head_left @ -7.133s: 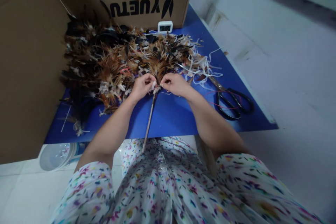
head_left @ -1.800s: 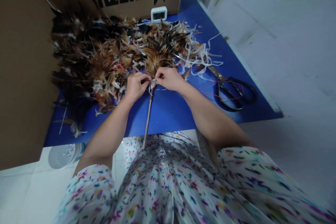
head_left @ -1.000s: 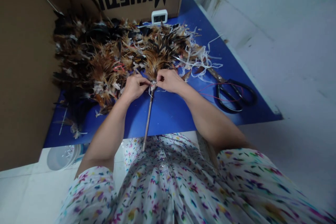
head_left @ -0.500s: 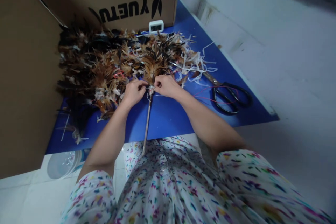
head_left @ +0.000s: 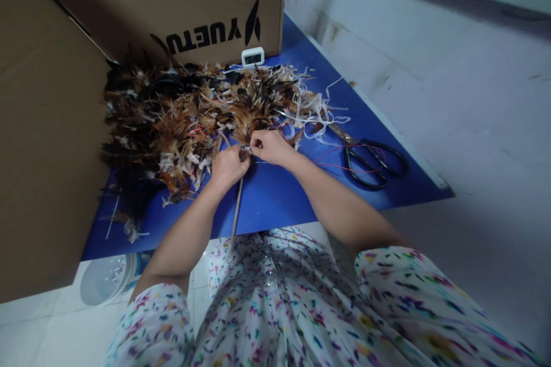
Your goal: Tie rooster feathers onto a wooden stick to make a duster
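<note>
A thin wooden stick (head_left: 236, 212) runs from the table's front edge up to my hands, with a tuft of brown feathers (head_left: 244, 121) at its upper end. My left hand (head_left: 231, 166) is closed around the top of the stick, just below the tuft, and its fingers hide the join. Close beside it, my right hand (head_left: 272, 147) is closed in a pinch at the base of the feathers. A fine pale thread (head_left: 257, 162) shows under its fingertips; how it is wound cannot be seen.
Loose brown and black feathers (head_left: 172, 120) are heaped on the blue table (head_left: 275, 200). Black-handled scissors (head_left: 365, 163) lie right, beside white strips (head_left: 321, 117) and red thread (head_left: 329, 155). Behind stand a small white digital timer (head_left: 252, 57) and cardboard box (head_left: 189, 6). A bucket (head_left: 105, 279) is below left.
My left hand has come down and right, its fingers now wrapped over the stick's top. My right hand stays near the tuft's base. The whole view has shifted slightly.
</note>
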`<state>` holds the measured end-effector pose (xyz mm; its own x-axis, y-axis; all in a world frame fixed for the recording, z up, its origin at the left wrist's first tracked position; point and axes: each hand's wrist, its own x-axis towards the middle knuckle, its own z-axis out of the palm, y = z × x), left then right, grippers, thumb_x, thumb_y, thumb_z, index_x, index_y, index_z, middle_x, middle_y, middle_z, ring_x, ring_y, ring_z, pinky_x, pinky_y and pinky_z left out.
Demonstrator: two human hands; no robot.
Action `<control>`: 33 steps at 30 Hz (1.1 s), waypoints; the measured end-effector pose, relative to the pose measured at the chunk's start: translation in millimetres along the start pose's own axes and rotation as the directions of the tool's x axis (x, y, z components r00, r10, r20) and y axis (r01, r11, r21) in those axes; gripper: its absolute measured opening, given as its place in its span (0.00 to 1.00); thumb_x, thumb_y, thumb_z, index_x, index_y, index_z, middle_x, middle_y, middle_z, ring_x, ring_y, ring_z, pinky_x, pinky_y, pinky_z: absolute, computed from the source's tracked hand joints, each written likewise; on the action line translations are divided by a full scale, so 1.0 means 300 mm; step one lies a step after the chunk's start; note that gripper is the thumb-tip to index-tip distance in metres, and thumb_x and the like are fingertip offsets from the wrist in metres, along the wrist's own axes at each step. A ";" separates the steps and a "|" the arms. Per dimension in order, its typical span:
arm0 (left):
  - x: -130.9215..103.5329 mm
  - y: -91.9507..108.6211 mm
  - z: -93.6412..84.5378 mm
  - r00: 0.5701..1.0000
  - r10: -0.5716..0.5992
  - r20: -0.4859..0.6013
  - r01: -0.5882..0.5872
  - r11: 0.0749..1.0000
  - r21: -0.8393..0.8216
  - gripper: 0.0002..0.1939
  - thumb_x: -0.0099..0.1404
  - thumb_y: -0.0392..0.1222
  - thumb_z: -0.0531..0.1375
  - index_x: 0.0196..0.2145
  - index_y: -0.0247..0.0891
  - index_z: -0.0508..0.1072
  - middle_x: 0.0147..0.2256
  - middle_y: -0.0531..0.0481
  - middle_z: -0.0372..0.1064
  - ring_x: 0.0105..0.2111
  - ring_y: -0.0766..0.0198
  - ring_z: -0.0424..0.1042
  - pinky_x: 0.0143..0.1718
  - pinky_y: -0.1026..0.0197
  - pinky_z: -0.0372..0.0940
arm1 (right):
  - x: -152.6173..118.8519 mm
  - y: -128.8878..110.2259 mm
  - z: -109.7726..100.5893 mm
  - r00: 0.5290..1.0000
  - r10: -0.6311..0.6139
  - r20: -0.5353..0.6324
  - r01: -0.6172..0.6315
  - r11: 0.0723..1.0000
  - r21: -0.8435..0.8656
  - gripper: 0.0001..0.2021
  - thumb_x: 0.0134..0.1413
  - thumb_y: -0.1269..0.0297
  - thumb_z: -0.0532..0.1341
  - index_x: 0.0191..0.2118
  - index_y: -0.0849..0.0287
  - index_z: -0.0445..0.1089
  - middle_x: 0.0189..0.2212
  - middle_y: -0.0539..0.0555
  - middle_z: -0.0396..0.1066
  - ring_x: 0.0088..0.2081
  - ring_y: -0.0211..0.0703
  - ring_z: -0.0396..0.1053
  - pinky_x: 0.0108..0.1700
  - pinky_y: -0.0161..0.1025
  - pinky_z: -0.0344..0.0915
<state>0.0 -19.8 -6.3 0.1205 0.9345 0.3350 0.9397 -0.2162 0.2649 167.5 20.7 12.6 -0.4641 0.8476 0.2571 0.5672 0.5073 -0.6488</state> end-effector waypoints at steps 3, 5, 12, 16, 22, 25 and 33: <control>0.005 -0.002 -0.014 0.999 -0.039 -0.015 0.038 0.997 -0.071 0.07 0.61 0.42 0.62 0.27 0.40 0.71 0.24 0.46 0.73 0.26 0.57 0.74 0.29 0.60 0.62 | 0.002 0.006 0.002 0.998 -0.025 -0.056 0.031 0.995 0.100 0.04 0.51 0.75 0.60 0.30 0.60 0.71 0.28 0.50 0.72 0.31 0.36 0.67 0.38 0.34 0.61; 0.011 -0.002 -0.039 0.996 -0.078 -0.038 0.071 0.985 -0.156 0.08 0.63 0.43 0.60 0.27 0.39 0.71 0.23 0.48 0.72 0.25 0.59 0.72 0.30 0.61 0.61 | 0.007 0.009 0.001 0.988 -0.035 -0.154 0.061 0.984 0.165 0.02 0.52 0.71 0.62 0.30 0.60 0.70 0.28 0.49 0.71 0.30 0.36 0.66 0.37 0.34 0.61; 0.040 -0.015 -0.118 0.963 -0.253 -0.089 0.126 0.720 -0.682 0.15 0.66 0.51 0.60 0.28 0.39 0.68 0.18 0.57 0.64 0.16 0.70 0.61 0.23 0.65 0.56 | 0.010 -0.015 -0.018 0.881 -0.006 -0.474 0.133 0.963 0.236 0.11 0.57 0.58 0.61 0.28 0.59 0.69 0.27 0.51 0.70 0.29 0.37 0.65 0.36 0.36 0.62; 0.052 -0.013 -0.119 0.947 -0.314 -0.071 0.069 0.413 -0.908 0.21 0.62 0.58 0.63 0.27 0.39 0.65 0.19 0.58 0.63 0.16 0.72 0.60 0.19 0.67 0.54 | -0.006 -0.053 -0.001 0.961 0.074 -0.267 0.044 0.911 0.411 0.14 0.56 0.53 0.62 0.28 0.59 0.69 0.20 0.48 0.67 0.24 0.36 0.64 0.30 0.35 0.60; 0.059 -0.009 -0.101 0.941 -0.337 0.039 0.071 0.082 -0.994 0.23 0.56 0.59 0.68 0.29 0.36 0.69 0.22 0.55 0.67 0.21 0.72 0.65 0.23 0.68 0.60 | -0.052 -0.154 0.062 0.972 0.007 0.236 -0.160 0.756 0.634 0.13 0.54 0.54 0.63 0.32 0.60 0.71 0.19 0.46 0.68 0.17 0.30 0.62 0.22 0.31 0.58; 0.056 -0.007 -0.102 0.930 -0.348 0.115 0.116 -0.018 -0.993 0.20 0.57 0.55 0.69 0.30 0.36 0.70 0.23 0.56 0.67 0.21 0.72 0.66 0.24 0.68 0.62 | -0.072 -0.186 0.091 0.931 -0.081 0.357 -0.210 0.680 0.703 0.11 0.53 0.56 0.64 0.31 0.59 0.67 0.18 0.44 0.69 0.16 0.30 0.62 0.20 0.29 0.59; 0.059 -0.009 -0.114 0.919 -0.365 0.149 0.121 -0.099 -0.988 0.18 0.56 0.52 0.70 0.35 0.35 0.73 0.28 0.51 0.74 0.27 0.68 0.73 0.27 0.66 0.65 | -0.076 -0.188 0.123 0.942 -0.069 0.329 -0.242 0.540 0.806 0.19 0.44 0.54 0.72 0.30 0.59 0.63 0.24 0.48 0.74 0.19 0.33 0.69 0.19 0.30 0.66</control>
<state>-11.2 -12.3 29.8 -0.1846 0.9798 0.0763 -0.3943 -0.1450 0.9075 121.0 -32.9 17.1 -0.6999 0.7124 0.0510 -0.1294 -0.0563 -0.9900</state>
